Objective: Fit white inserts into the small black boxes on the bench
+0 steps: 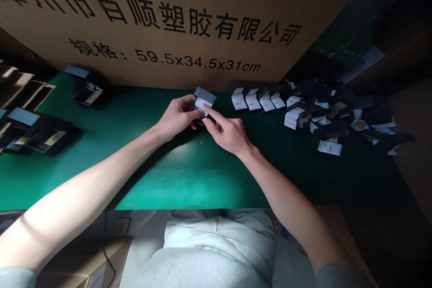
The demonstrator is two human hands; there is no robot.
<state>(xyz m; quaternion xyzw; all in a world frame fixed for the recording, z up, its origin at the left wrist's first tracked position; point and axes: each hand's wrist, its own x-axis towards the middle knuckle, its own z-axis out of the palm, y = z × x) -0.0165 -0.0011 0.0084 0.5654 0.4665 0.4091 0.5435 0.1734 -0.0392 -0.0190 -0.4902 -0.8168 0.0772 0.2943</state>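
Observation:
A small dark box (205, 94) with its lid raised is held between my two hands near the back of the green table. A white folded insert (200, 103) shows inside it. My left hand (177, 117) is closed around the left side of the box, with the thumb across its front. My right hand (227, 130) is at its right side, index fingertip on the white insert and thumb by the front edge. Its other fingers are curled in. The fingers cover much of the box's lower part.
A large printed cardboard carton (175, 22) stands behind the green table (189, 184). To the right, a row of white folded inserts (252, 99) adjoins a heap of dark pieces (351, 121). Open dark boxes (88, 92) stand at left, near stacked strips (16, 87).

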